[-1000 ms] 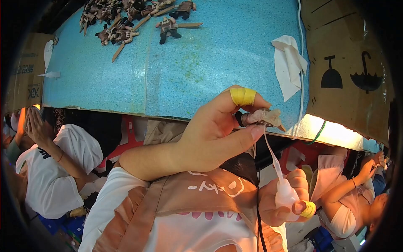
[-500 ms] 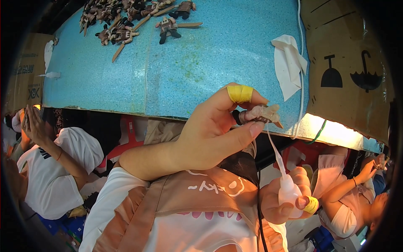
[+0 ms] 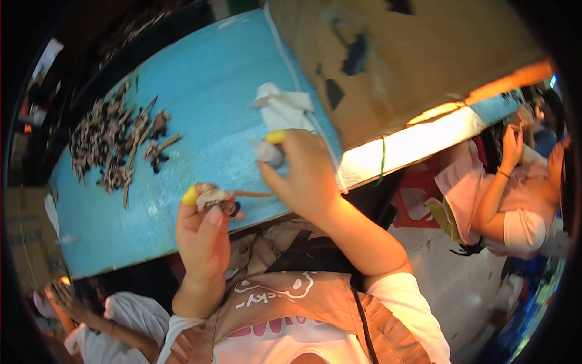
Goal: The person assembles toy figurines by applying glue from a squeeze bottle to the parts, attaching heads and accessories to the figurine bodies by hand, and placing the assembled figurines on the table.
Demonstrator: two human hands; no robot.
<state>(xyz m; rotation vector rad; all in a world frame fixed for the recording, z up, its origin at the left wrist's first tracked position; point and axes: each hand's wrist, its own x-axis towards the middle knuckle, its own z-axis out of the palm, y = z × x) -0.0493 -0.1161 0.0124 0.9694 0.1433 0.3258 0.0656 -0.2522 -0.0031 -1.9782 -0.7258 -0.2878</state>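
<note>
My left hand [image 3: 203,246], with yellow tape on a finger, pinches a small figurine [image 3: 212,197] over the table's front edge. It has pale and dark parts, and a flat wooden stick [image 3: 253,195] sticks out of it to the right. My right hand [image 3: 306,176], also taped in yellow, is closed around a small whitish squeeze bottle [image 3: 268,153] above the table. This bottle is smeared by motion, and its thin nozzle cannot be made out. Just beyond it lies a crumpled white cloth [image 3: 285,108].
Many similar figurines on sticks lie in a pile [image 3: 112,142] at the left of the blue table [image 3: 200,91]. A cardboard sheet [image 3: 394,73] stands at the right, with a white cord [image 3: 285,51] beside it. Co-workers sit at the left [image 3: 136,321] and right [image 3: 515,200].
The view has turned toward the right. My right hand has gone from beside my body up over the table with the bottle. My left hand still holds the figurine, now farther from the bottle.
</note>
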